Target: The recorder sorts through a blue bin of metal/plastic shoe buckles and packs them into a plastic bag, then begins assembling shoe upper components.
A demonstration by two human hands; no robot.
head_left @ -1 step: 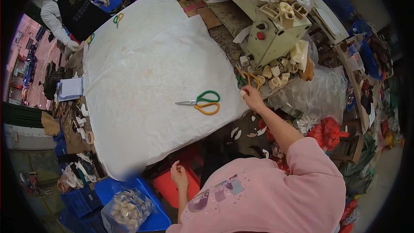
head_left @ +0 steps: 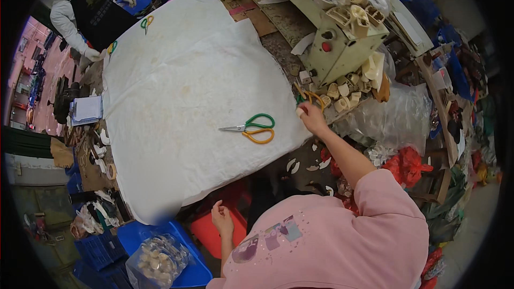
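The right hand (head_left: 310,118) is stretched out to the far edge of the white cloth (head_left: 176,101) on the table, its grip closed on a small pale piece (head_left: 301,111). Beside it, at about 1 o'clock, loose pale plastic pieces (head_left: 342,93) are heaped. The green-and-orange scissors (head_left: 251,128) lie at its 9 o'clock, long axis running 9 to 3, blades pointing away from it. The left hand (head_left: 221,218), loosely curled and empty, is held low, well apart from them; the right is nearer.
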